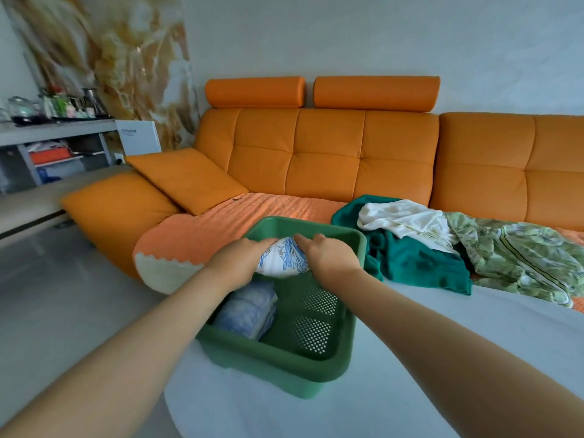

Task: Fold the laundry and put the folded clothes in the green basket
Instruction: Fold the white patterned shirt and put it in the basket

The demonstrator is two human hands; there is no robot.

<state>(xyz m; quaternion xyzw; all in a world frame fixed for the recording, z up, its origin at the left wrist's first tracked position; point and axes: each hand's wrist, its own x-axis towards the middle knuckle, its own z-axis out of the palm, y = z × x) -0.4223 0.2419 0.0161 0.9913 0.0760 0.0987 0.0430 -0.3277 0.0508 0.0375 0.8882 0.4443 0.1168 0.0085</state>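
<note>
The orange sofa [331, 153] stood behind the white bench [410, 374]. Unfolded on the sofa seat lay a green patterned cloth [512, 254], a teal garment [410, 260] and a white garment [401, 219] on top. The green basket [284, 368] sat at the bench's far edge. A folded blue cloth [246, 311] lay in its near-left corner. The left hand [240, 260] and right hand [331, 257] each gripped a white floral bundle [284, 257], fingers curled round it, at the basket's far end.
</note>
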